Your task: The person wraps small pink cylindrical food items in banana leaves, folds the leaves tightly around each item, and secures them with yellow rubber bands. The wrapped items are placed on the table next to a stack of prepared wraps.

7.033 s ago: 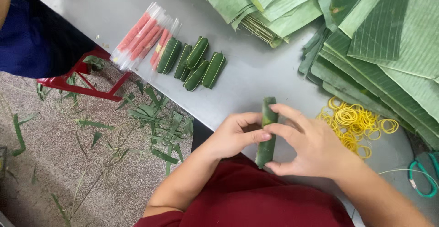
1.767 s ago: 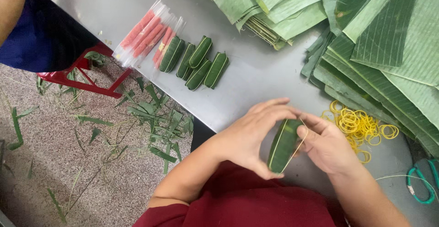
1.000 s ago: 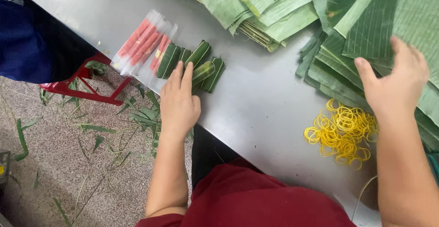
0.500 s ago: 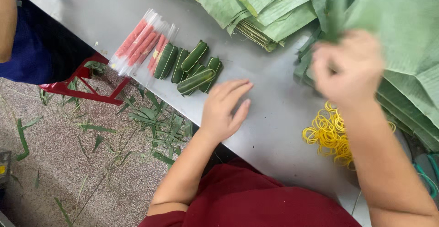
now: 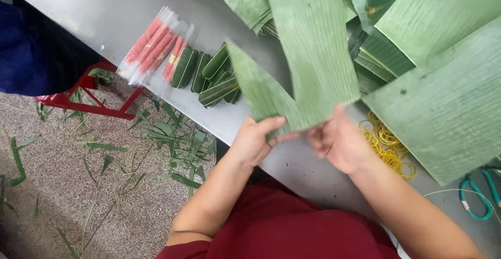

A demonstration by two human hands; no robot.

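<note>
Head view looks down on two banana-leaf strips held above the grey metal desk (image 5: 104, 8). The left hand (image 5: 255, 141) pinches the lower end of the narrower leaf strip (image 5: 263, 94), fingers closed on it; the right hand (image 5: 342, 141) grips the base of the wider leaf strip (image 5: 313, 45), which rises away from it. Just right of that hand lies a heap of yellow rubber bands (image 5: 389, 147), touching a big stack of cut leaves (image 5: 449, 107). Farther left on the desk sit leaf-wrapped rolls (image 5: 211, 76), and beside them a clear plastic packet (image 5: 154, 45) of pink sticks. Green-handled scissors (image 5: 477, 196) lie at the right edge.
</note>
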